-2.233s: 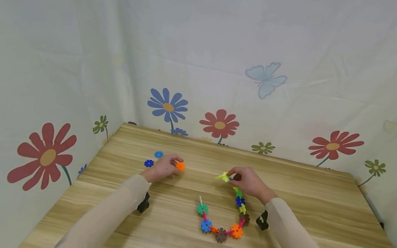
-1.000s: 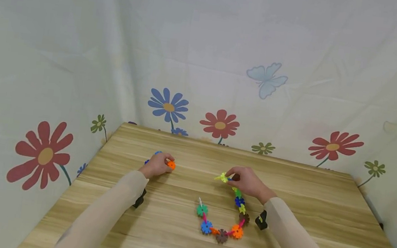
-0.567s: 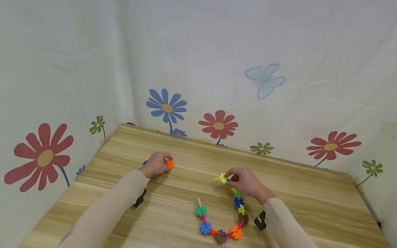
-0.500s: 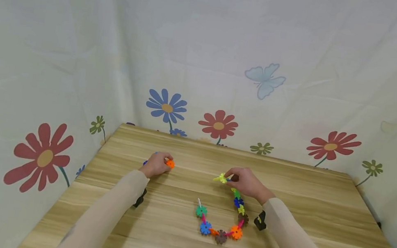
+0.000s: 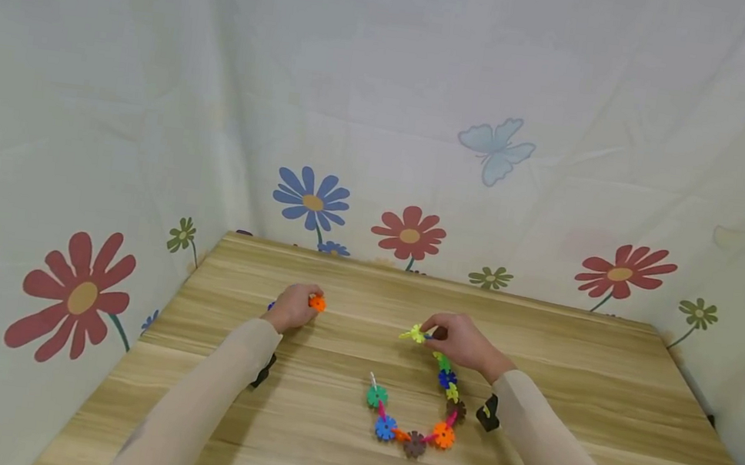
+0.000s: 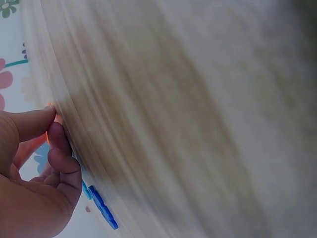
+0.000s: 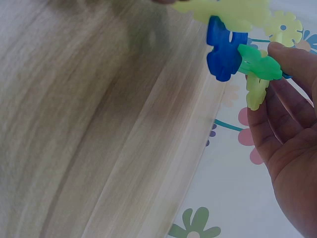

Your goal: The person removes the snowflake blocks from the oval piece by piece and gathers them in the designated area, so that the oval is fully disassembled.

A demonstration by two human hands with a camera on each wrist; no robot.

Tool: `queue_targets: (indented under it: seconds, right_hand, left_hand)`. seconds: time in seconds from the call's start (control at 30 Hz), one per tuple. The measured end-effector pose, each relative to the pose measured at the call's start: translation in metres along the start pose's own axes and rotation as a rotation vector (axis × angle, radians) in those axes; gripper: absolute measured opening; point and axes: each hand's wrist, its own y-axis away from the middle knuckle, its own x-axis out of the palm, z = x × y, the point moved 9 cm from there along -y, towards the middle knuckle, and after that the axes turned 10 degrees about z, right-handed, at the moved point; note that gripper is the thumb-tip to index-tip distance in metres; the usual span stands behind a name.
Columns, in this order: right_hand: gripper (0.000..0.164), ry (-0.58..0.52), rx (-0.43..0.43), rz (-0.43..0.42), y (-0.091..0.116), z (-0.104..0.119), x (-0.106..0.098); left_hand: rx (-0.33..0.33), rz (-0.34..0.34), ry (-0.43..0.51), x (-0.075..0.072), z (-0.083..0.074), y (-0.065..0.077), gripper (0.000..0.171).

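My left hand (image 5: 293,308) pinches an orange snowflake disc (image 5: 318,303) between thumb and fingers, towards the far left of the table. Beside it a dark blue disc (image 6: 103,207) rests on the table, and a light blue edge (image 6: 86,191) shows behind it. My right hand (image 5: 465,343) grips one end of a chain of interlocked snowflake discs, near a yellow disc (image 5: 416,334). From there the chain curves towards me in a U, through a brown disc (image 5: 415,445), to a green disc (image 5: 377,397) with a white disc (image 5: 373,379) standing on edge at its other end.
The wooden table (image 5: 568,458) meets a pale curtain (image 5: 375,93) with printed flowers at the back and sides. Black wrist devices are strapped below each sleeve, the right one (image 5: 488,413) close to the chain.
With the orange disc, my left hand has moved left towards the loose blue discs and now mostly covers them. My right hand and the chain have hardly moved.
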Motion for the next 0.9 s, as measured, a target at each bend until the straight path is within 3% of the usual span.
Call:
queue_targets:
  seconds: [0.6, 0.9]
  right_hand:
    - [0.017, 0.002, -0.008, -0.003, 0.000, 0.000, 0.000]
    - [0.018, 0.008, -0.024, -0.021, 0.001, -0.002, -0.001]
  left_hand:
    - [0.015, -0.042, -0.020, -0.010, 0.003, 0.002, 0.041]
    - [0.097, -0.018, 0.054, -0.007, -0.024, 0.010, 0.021]
